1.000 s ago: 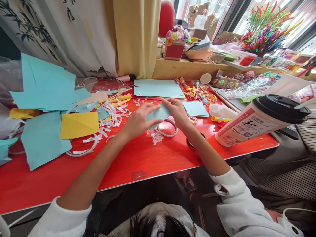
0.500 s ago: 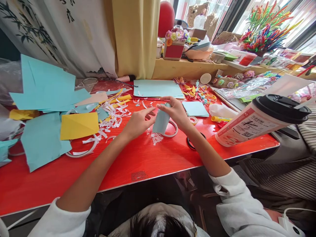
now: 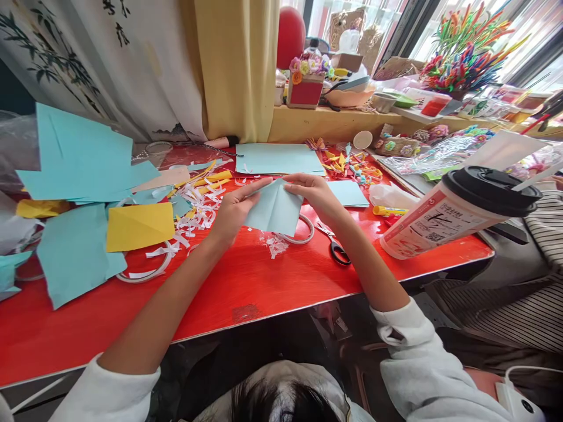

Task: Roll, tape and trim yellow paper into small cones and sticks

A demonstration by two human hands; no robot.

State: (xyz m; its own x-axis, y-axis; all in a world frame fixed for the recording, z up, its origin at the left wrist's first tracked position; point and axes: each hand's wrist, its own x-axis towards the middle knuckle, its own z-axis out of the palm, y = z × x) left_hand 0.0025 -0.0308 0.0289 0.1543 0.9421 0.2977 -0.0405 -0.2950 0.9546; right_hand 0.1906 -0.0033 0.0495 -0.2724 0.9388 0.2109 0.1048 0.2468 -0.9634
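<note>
A light blue sheet of paper (image 3: pixel 276 210), creased down its middle, is held up above the red table between my hands. My left hand (image 3: pixel 237 210) pinches its upper left edge, thumb along the top. At the upper right corner, my right hand (image 3: pixel 317 196) grips the paper between thumb and fingers. Below it on the table lie a roll of white tape (image 3: pixel 304 232) and a small heap of white scraps (image 3: pixel 274 245). Scissors with black handles (image 3: pixel 338 252) rest beside my right forearm, blades pointing away from me.
Blue sheets and a yellow sheet (image 3: pixel 141 227) cover the left side, with white paper strips (image 3: pixel 197 208) beside them. A large paper cup (image 3: pixel 444 217) with a black lid stands at the right. Blue paper stacks (image 3: pixel 281 158) lie at the back. A person in striped clothing (image 3: pixel 497 299) is at the right.
The folded blue paper has been opened out into a wider, creased sheet. My left hand has taken hold of its left side. The scissors now show more fully beside my right arm.
</note>
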